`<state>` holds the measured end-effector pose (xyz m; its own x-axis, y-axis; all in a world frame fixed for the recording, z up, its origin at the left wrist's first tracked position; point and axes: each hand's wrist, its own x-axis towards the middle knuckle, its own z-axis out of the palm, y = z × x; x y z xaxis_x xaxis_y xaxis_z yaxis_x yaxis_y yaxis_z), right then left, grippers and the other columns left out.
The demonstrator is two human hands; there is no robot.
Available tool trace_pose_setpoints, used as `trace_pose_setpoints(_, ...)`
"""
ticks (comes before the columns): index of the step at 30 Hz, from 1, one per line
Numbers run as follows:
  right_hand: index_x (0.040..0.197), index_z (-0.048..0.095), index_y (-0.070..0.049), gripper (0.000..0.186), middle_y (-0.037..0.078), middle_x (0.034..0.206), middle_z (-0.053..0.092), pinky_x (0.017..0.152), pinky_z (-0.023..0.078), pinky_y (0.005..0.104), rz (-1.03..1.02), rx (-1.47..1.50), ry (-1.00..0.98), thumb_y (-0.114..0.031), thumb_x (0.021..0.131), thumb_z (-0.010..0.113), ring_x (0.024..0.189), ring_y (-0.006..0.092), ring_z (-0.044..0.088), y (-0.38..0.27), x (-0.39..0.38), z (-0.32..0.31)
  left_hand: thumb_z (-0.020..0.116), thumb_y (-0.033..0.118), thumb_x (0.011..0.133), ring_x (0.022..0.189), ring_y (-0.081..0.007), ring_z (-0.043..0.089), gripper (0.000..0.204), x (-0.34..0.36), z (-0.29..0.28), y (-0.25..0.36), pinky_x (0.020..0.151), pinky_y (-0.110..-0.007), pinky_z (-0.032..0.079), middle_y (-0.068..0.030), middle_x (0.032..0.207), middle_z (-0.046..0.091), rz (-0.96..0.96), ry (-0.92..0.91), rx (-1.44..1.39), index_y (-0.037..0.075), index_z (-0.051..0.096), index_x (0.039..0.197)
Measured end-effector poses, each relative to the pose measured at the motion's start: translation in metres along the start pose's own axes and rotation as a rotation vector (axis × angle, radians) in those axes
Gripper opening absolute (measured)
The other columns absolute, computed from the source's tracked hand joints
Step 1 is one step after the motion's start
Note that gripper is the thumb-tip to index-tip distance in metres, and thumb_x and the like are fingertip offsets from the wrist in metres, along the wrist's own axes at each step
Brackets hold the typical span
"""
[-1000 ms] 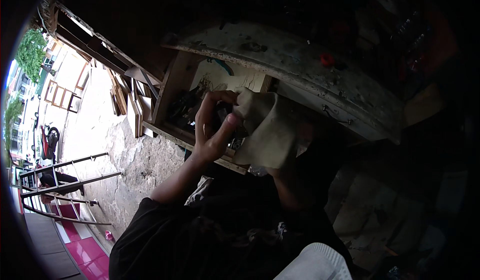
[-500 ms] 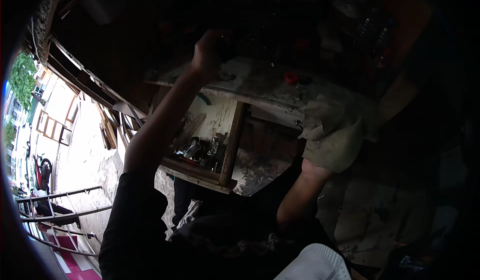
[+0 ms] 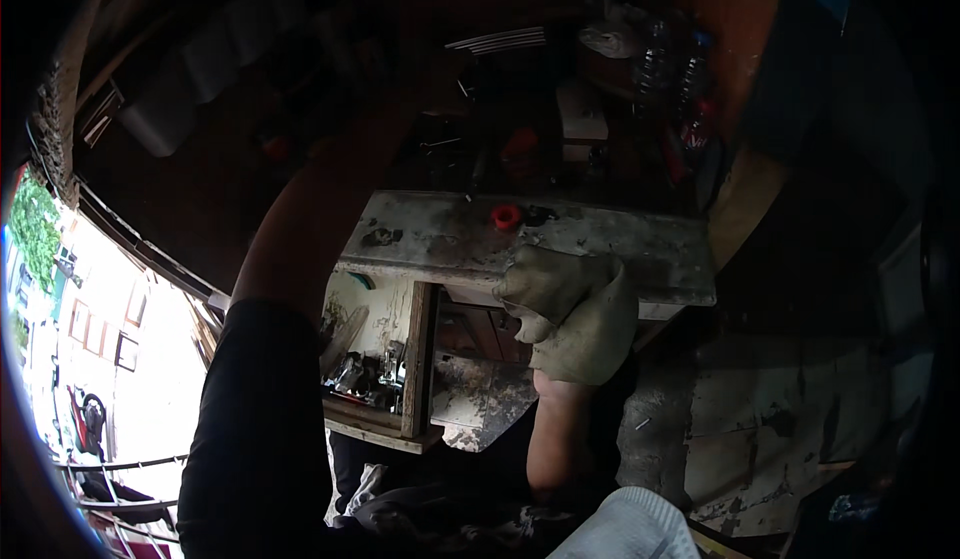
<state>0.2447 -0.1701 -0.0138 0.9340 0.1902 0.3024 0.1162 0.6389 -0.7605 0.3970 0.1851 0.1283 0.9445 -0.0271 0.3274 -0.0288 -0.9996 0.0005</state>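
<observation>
My left hand is stretched over the far side of the workbench, deep in shadow. Its fingers are lost in the dark, so what it touches cannot be made out. A pale, loose work glove covers my right hand, which rests at the bench's front edge with bent glove fingers; whether they grip anything is hidden. On the worn benchtop lies a small red ring-shaped piece, beyond the glove.
Below the benchtop, an open wooden drawer holds several metal parts. Clear plastic bottles and a plastic bag stand at the back right. Pale bins line the back left. A metal rack is outside, lower left.
The view has tilted up and shifted right, showing more of the back. My left arm reaches farther into the dark. My gloved right hand stays by the bench's front edge.
</observation>
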Motion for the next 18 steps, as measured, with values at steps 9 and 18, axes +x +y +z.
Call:
trace_pose_setpoints(9, 0.103, 0.054, -0.001, 0.036, 0.004, 0.086, 0.06, 0.064, 0.052, 0.0223, 0.03, 0.202, 0.134, -0.033, 0.108, 0.039, 0.07, 0.0086, 0.057, -0.018, 0.014, 0.009, 0.079, 0.04, 0.082, 0.102, -0.0268, 0.068, 0.044, 0.041, 0.043, -0.024, 0.087, -0.042, 0.054, -0.0113, 0.109, 0.07, 0.064, -0.085, 0.19, 0.008, 0.069, 0.111)
trace_pose_setpoints(18, 0.128, 0.049, 0.0, 0.04, 0.007, 0.114, 0.056, 0.091, 0.049, 0.027, -0.01, 0.116, 0.016, -0.033, 0.106, 0.047, 0.103, 0.0135, 0.057, 0.019, 0.007, -0.002, 0.08, 0.034, 0.08, 0.091, -0.0244, 0.07, 0.026, 0.009, 0.061, -0.023, 0.08, -0.04, 0.055, -0.0088, 0.093, 0.073, -0.089, -0.019, -0.071, 0.012, 0.077, 0.095)
